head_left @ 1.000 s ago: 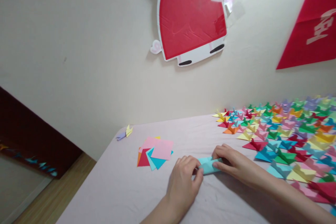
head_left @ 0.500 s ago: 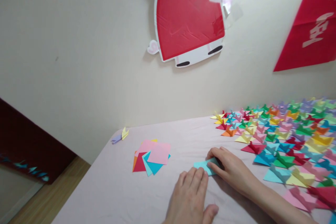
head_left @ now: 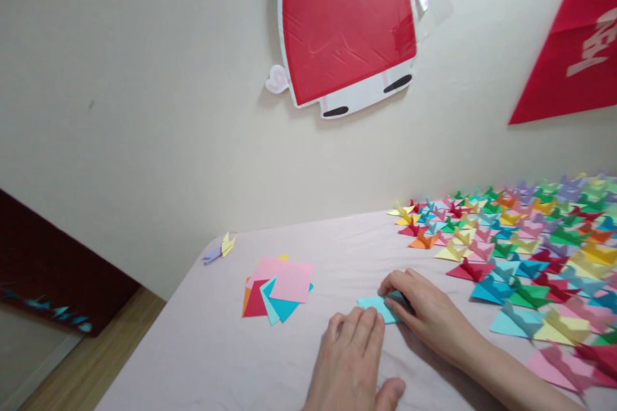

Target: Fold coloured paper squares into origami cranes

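**One piece in hand, many standing complete, several sheets flat**

Light-blue paper [head_left: 369, 303]: lies on the pale cloth-covered surface [head_left: 183, 347], between the hands. Its narrow strip shape suggests folding has begun; no wings or head are formed, so judged at an early stage.

Right hand [head_left: 427, 308]: grip closed, pinching the paper's right end between thumb and fingers. Left hand [head_left: 349, 353]: grip released, laid palm down, fingertips at the paper's near edge.

Apparently done: rows of bird-like figures [head_left: 529, 295] at right. A yellow piece [head_left: 228, 245] and a purple piece [head_left: 211, 257], both folded, sit at the far left corner; completeness cannot be determined.

Outstanding: loose sheets [head_left: 292, 282], fanned flat, seemingly unfolded.
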Demonstrator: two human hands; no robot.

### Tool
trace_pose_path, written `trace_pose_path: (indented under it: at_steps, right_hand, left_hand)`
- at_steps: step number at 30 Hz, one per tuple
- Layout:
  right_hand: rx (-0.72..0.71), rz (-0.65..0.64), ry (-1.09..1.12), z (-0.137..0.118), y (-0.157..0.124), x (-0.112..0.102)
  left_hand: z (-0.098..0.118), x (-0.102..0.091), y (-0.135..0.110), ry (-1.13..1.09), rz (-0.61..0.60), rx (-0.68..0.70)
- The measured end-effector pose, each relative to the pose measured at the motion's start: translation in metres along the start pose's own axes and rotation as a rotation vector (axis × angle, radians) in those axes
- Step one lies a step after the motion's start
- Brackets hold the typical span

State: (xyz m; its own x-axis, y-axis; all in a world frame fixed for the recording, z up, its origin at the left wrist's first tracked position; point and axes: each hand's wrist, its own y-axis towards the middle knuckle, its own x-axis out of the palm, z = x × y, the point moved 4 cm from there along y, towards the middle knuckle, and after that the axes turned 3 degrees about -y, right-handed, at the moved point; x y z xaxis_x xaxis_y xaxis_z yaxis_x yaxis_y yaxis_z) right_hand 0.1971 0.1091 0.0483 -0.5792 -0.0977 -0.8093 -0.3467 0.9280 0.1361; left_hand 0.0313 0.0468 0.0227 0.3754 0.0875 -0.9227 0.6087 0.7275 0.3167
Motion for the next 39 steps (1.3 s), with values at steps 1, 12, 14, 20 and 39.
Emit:
trace_pose_path:
  at_steps: [1,12,14,20,39]
  right_hand:
    - [-0.002,0.0,0.002,0.0,0.0,0.0]
    - [-0.006,0.006,0.002,-0.002,-0.001,-0.001]
    - [-0.007,0.009,0.004,-0.001,-0.001,0.0]
    - [-0.074,0.071,0.044,0.002,-0.001,0.006]
    - [0.013,0.06,-0.016,-0.006,-0.007,0.006]
  left_hand:
    - [0.0,0.0,0.0,0.004,0.003,0.0]
    - [0.006,-0.012,0.01,0.071,0.033,0.034]
    - [0.007,-0.014,0.011,0.073,0.018,0.025]
    - [0.012,-0.016,0.015,0.125,-0.057,-0.014]
    - [0.019,-0.016,0.02,0.12,-0.149,-0.08]
